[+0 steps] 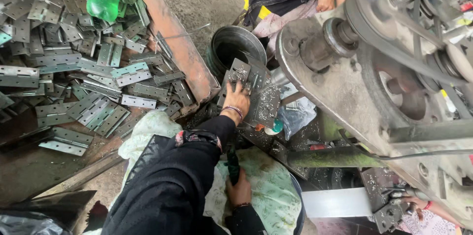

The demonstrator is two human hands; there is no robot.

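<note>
A flat metal plate, strewn with shavings, lies hemmed between a rusty tray edge, a dark round tin and the machine body, leaving little free room. The left hand presses on it, fingers spread flat. The right hand is closed around a dark green handle, whose upper end is hard to make out. Hinges fill the tray.

The person wears black long sleeves with a patterned cuff band on the left arm. Left hand wrist carries thin bangles; right hand wrist likewise.
</note>
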